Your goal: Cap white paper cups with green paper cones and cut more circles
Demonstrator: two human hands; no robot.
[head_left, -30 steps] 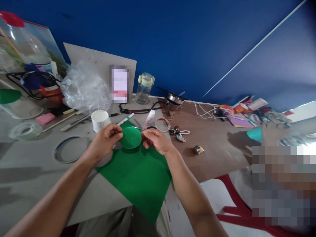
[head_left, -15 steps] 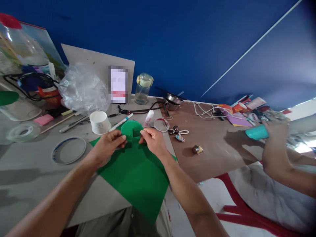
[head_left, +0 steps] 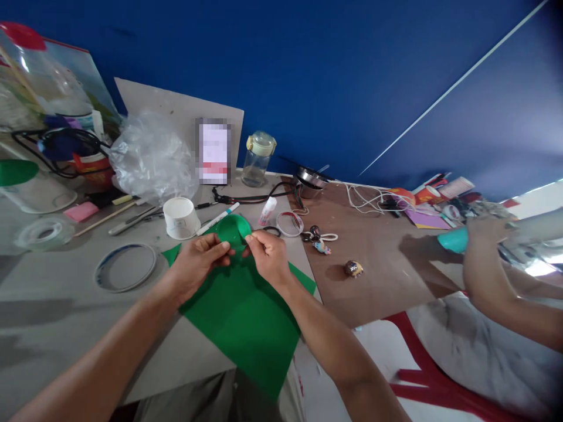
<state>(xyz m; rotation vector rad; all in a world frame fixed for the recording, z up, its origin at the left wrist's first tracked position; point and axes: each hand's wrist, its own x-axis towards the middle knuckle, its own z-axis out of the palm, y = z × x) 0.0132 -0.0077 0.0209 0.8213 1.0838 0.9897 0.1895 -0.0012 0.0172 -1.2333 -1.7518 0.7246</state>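
A round piece of green paper (head_left: 233,227) is pinched between both hands and curves into a shallow cone shape. My left hand (head_left: 206,258) grips its left lower edge between thumb and fingers. On its right edge, the thumb and fingertips of my right hand (head_left: 268,253) are closed. Beneath them lies a larger green sheet (head_left: 246,319), reaching over the table's front edge. Just behind my left hand stand a white paper cup (head_left: 181,219) and a marker (head_left: 219,219). A small white bottle with a pink label (head_left: 267,211) is beyond my right hand.
A ring (head_left: 125,268) and a tape roll (head_left: 44,234) lie left. Behind are a plastic bag (head_left: 152,158), a propped phone (head_left: 214,152) and a glass jar (head_left: 258,159). A small shiny ball (head_left: 353,269) lies right. Another person's hand (head_left: 488,228) holds a teal roll (head_left: 453,239).
The green piece has gone from nearly flat, with a slit showing, to more curled. My hands have drawn closer together, the right one moving left. The other person's arm has shifted slightly.
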